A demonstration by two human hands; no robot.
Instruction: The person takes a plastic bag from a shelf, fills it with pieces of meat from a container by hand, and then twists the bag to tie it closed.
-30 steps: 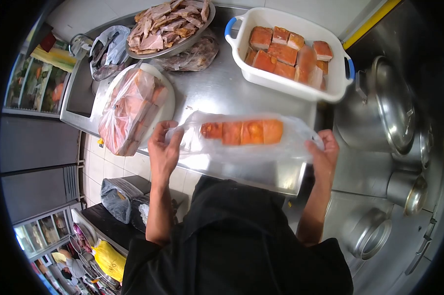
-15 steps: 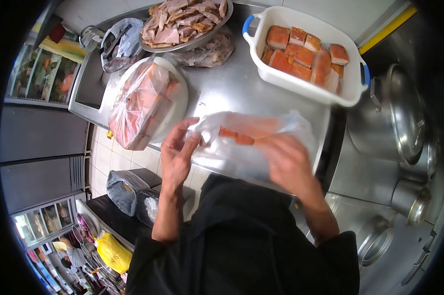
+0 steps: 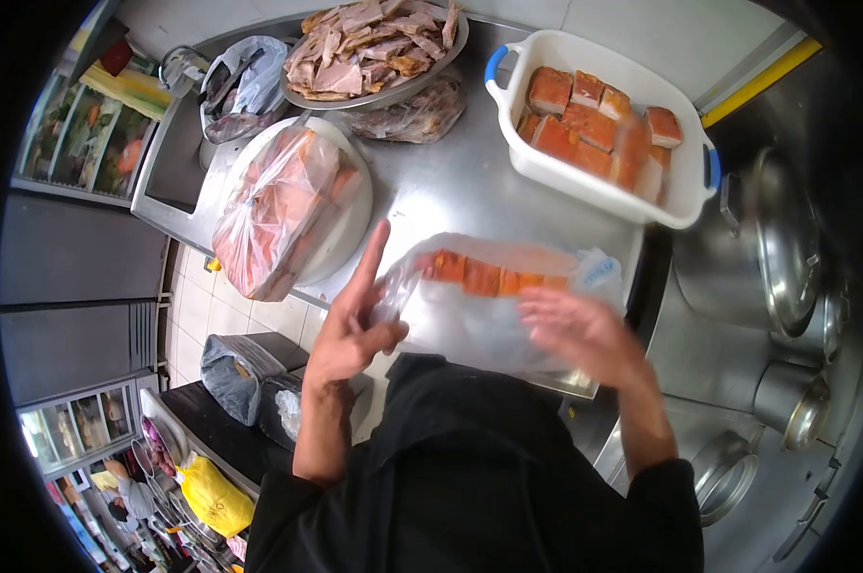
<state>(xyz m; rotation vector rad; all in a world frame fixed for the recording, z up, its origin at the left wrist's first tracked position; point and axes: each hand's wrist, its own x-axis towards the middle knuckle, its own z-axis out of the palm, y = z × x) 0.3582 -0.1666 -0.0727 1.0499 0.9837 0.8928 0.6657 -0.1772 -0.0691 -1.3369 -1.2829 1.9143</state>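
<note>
A clear plastic bag (image 3: 489, 329) lies on the steel table in front of me, with a row of reddish-brown roast pork pieces (image 3: 482, 277) along its upper side. At its bunched left end is my left hand (image 3: 346, 334), index finger pointing up and the other fingers curled about the plastic; the exact hold is partly hidden. My right hand (image 3: 589, 334), blurred, is over the bag's right part with fingers stretched out flat. Beyond the bag, a white tub (image 3: 546, 167) with blue handles contains more pork blocks (image 3: 589, 124).
At the back left, a metal bowl (image 3: 455, 53) carries sliced meat (image 3: 365, 48) above another bagged item (image 3: 417, 110). A tied bag of meat (image 3: 279, 210) rests on a round white board (image 3: 350, 224). Large lidded pots (image 3: 756, 258) stand right; a lined bin (image 3: 231, 377) is lower left.
My right hand has moved right and its fingers have straightened. My left index finger now points up. The bag lies flatter, and its pork row shows more clearly.
</note>
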